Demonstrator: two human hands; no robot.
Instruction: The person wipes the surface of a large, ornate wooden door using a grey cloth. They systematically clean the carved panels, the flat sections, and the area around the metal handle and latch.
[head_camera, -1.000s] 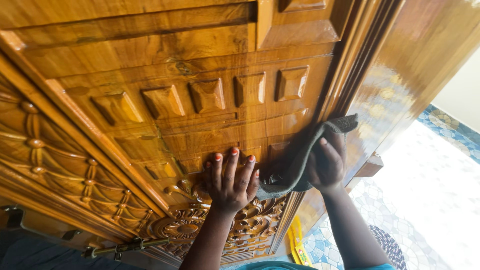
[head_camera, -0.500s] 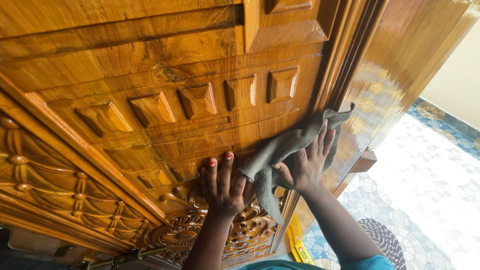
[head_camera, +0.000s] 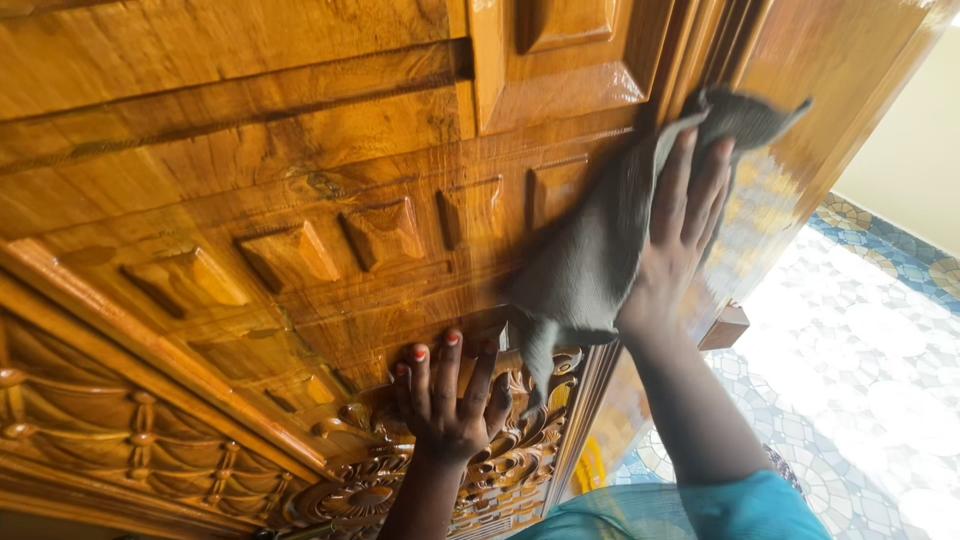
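A: Where is the cloth, and which hand has it?

B: The grey cloth (head_camera: 590, 260) lies flat against the carved wooden door (head_camera: 250, 180), at about 2 o'clock from the centre of the view. The person's right hand (head_camera: 672, 235) presses it there with fingers spread and straight, an open palm rather than a fist. One corner of the cloth pokes out past the fingertips toward 1 o'clock; a loose tail hangs down toward 6 o'clock.

A: And the other hand?

B: The left hand (head_camera: 447, 395) rests flat on the door at about 6 o'clock, fingers splayed over the scrolled carving, holding nothing. It sits just beside the hanging tail of the cloth.

A: How would the cloth handle?

B: It looks soft, thin and light, draping and folding freely. It probably slides easily on the glossy varnish, so flat palm pressure suits it better than a pinch. The door looks hard, heavy and slick, with raised square blocks (head_camera: 380, 232) where the cloth could catch.

A: Anything else in view?

B: A patterned tiled floor (head_camera: 860, 350) at 4 o'clock
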